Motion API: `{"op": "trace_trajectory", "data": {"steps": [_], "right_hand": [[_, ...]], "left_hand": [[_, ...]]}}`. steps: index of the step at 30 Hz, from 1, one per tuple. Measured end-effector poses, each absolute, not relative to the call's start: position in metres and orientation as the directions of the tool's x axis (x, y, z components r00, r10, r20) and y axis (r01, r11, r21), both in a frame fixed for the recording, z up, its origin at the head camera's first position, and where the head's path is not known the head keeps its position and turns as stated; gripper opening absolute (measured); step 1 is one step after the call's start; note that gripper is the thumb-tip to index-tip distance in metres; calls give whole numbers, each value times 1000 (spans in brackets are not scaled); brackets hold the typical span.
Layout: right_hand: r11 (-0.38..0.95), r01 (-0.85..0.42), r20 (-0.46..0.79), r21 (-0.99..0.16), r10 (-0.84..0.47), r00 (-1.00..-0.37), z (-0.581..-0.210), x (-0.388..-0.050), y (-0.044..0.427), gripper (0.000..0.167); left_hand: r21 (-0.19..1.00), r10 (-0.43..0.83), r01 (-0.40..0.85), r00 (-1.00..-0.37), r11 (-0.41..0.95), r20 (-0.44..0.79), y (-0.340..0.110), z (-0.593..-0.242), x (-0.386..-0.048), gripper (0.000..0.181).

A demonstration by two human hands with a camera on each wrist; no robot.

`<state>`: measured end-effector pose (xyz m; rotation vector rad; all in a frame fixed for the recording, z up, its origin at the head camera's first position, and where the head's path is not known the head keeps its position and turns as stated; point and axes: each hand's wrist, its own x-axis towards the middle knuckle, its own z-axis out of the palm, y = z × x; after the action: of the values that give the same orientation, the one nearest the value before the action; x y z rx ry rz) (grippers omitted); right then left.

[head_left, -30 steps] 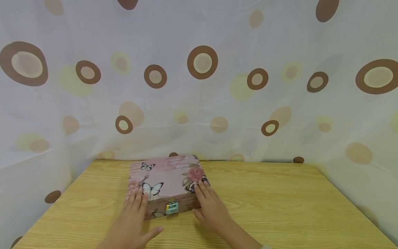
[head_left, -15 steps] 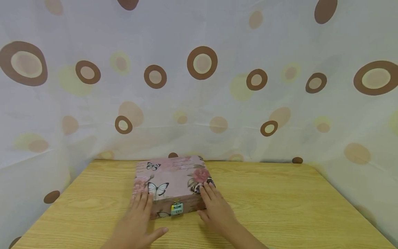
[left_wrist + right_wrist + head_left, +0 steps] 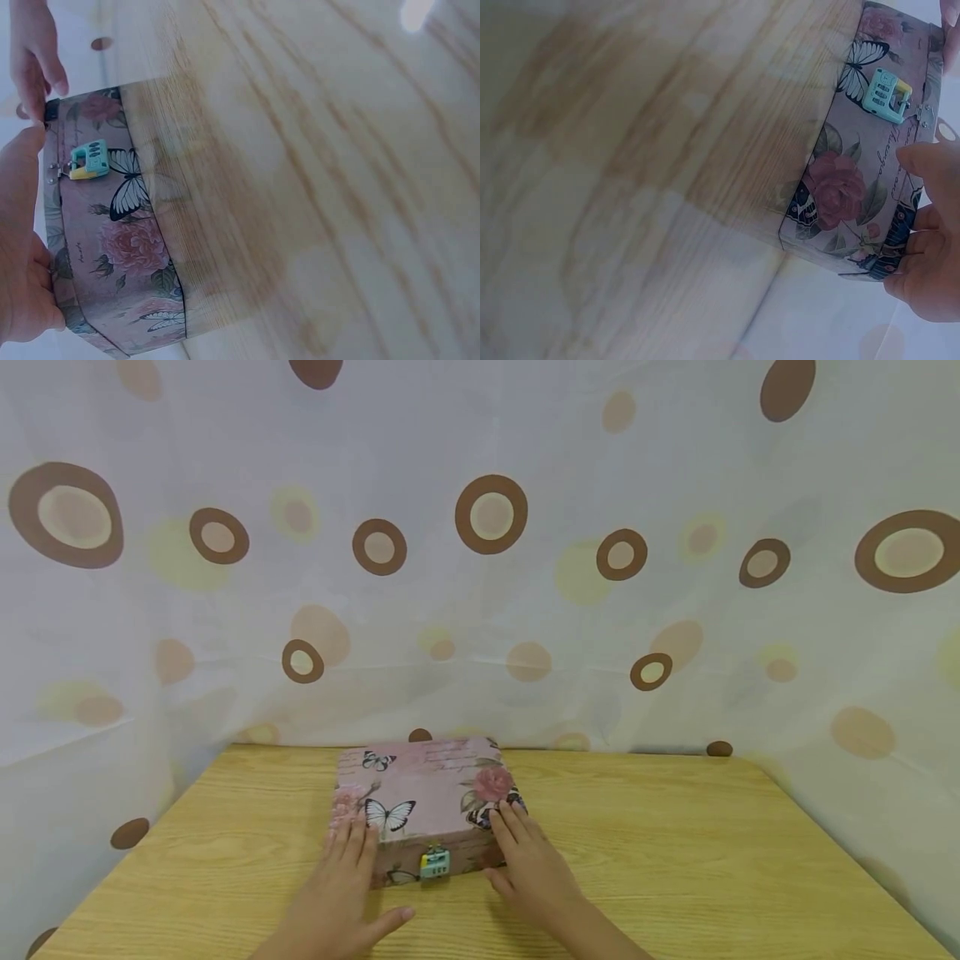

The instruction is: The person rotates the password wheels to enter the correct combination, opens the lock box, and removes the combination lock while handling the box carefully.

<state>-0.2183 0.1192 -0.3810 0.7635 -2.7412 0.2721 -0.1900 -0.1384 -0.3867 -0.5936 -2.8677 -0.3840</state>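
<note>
A pink box (image 3: 435,802) with butterflies, roses and script printed on it lies on the wooden table, lid down. A small teal and yellow combination padlock (image 3: 435,862) hangs from the clasp on its front. At the front left corner, my left hand (image 3: 337,885) rests its outstretched fingers on the box, thumb spread out in front. My right hand (image 3: 532,868) touches the front right corner, fingers over the top edge and thumb near the front face. Both wrist views show the padlock (image 3: 91,158) between the hands. The inside of the box is hidden.
The light wooden table (image 3: 675,843) extends to both sides of the box. Behind and beside it hangs a white curtain (image 3: 570,635) with brown and beige circles, close to the table's back edge.
The box has slid to the right across the table, with both hands moving along at its front corners. The padlock has stayed on the clasp.
</note>
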Motion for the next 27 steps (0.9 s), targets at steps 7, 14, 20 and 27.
{"op": "trace_trajectory", "data": {"steps": [7,14,20,27], "right_hand": [[843,-529,340,-96,-471,-814,-382,-218,121,63],[847,-525,368,-82,-463,-806,-381,-214,123,62],[854,-511,359,-98,-449,-819,-381,-213,129,62],[862,-498,406,-91,-424,-809,-382,-209,137,60]], "left_hand": [[218,360,414,-899,884,248,-137,-387,-190,98],[186,363,412,-898,892,248,-134,-388,-191,97],[183,385,437,-885,880,263,-129,-389,-194,96],[175,414,468,-868,866,275,-121,-392,-199,96]]}}
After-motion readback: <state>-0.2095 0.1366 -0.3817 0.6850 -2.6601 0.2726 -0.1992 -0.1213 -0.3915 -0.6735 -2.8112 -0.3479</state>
